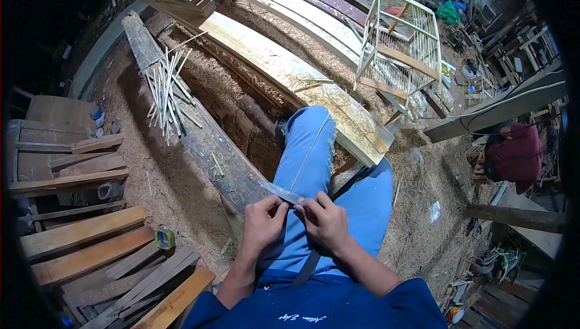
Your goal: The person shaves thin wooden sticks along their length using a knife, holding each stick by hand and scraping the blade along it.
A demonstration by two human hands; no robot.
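Note:
A thin wooden stick [312, 148] runs up over my blue trouser leg from between my hands. My left hand [263, 223] is closed in a pinch at the stick's near end. My right hand [325, 223] is closed beside it, nearly touching, on what looks like a long knife [279, 191]. Its grey blade points up and left, and a dark handle-like length shows below my right hand against my lap. My fingertips hide where stick and blade meet. A bundle of thin sticks [169, 93] lies on the worn plank [199, 130] to the left.
A thick pale board [272, 51] with shavings crosses ahead of my knees. A slatted wooden cage [402, 45] stands at the right. Boards and a yellow tape measure [164, 239] lie at the lower left. A person in dark red [516, 154] is at the far right. Shavings cover the floor.

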